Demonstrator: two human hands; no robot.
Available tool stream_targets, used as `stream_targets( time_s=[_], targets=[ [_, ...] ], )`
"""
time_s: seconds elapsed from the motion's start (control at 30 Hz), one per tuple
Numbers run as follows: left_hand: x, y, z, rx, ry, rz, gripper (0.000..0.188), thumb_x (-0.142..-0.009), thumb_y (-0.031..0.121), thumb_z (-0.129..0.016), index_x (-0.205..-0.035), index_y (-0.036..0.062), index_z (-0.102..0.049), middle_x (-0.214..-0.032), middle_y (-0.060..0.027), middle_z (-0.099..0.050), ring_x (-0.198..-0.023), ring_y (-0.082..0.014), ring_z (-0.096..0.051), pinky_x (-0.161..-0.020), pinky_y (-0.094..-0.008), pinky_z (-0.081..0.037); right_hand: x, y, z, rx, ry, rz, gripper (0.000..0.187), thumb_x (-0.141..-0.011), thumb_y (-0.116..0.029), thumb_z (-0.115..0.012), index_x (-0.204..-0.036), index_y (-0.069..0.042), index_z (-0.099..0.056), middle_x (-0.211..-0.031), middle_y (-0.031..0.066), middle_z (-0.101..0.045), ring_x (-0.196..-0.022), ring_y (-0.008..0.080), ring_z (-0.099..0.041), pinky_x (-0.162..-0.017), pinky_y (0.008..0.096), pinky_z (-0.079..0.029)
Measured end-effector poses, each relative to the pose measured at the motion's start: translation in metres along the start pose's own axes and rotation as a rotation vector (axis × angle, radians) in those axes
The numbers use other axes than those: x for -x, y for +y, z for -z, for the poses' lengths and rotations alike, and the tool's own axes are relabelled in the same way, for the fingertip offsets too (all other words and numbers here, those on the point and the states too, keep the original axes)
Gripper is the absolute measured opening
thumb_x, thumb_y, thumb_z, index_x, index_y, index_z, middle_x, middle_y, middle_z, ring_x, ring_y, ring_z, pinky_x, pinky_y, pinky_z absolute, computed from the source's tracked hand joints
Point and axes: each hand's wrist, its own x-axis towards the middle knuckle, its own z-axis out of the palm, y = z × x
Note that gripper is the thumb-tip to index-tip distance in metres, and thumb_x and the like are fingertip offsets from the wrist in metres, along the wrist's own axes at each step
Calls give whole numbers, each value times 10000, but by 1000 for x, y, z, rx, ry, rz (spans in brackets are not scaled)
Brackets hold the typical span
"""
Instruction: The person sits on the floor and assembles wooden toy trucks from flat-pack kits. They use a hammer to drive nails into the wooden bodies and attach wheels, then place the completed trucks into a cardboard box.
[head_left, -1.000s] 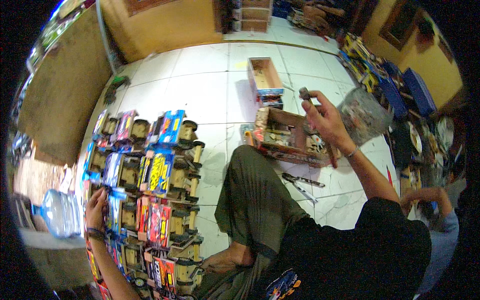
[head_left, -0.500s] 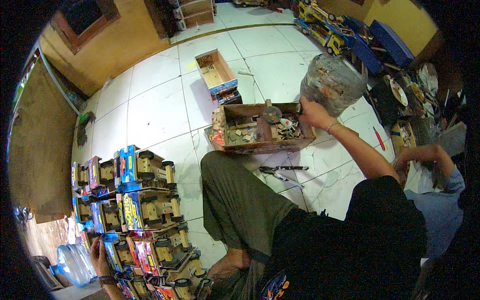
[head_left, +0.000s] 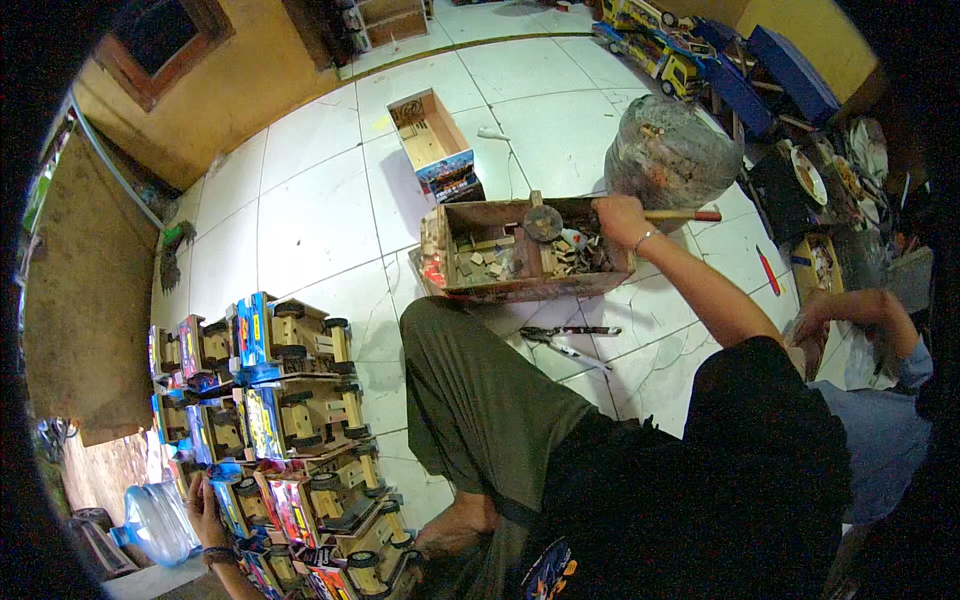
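Note:
My right hand is closed on a hammer above the right end of a wooden box. The hammer's wooden handle with a red end sticks out to the right; its head is hidden by my fingers. The box holds small wood pieces and scraps, with a round disc on its crosspiece. At lower left my left hand, fingers stretched out, lies along the outer side of several wooden toy trucks stood on end in rows. Whether it grips one cannot be made out.
A big grey lump stands behind the box, near an open wooden toy truck bed. Pliers and a red-handled tool lie on the tiles. A co-worker's arm is at right; a water jug at lower left.
My right hand has turned slightly at the box's right end, and the hammer's handle now shows to its right. The left hand stays beside the trucks with little movement.

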Motion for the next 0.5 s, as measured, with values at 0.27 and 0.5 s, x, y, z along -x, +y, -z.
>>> stream_targets(
  time_s=[0.27, 0.5],
  targets=[
    [4, 11, -1, 53, -56, -12, 417, -968, 177, -631, -1343, 12, -552, -1354, -108, -570, -1227, -178, -536, -1047, -308, -408, -17, -20, -29, 296, -193, 249, 168, -835, -244, -641, -777, -147, -765, -810, 103, -730, -801, 277, -717, -625, 427, -529],
    [12, 13, -8, -31, 11, -86, 420, -958, 180, -651, -1335, 20, -555, -1288, -100, -604, -1146, -168, -576, -986, -289, -447, -14, -28, -30, 234, -243, 254, 189, -856, -223, -634, -788, -99, -761, -825, 121, -730, -790, 299, -716, -637, 428, -540]
  ],
)
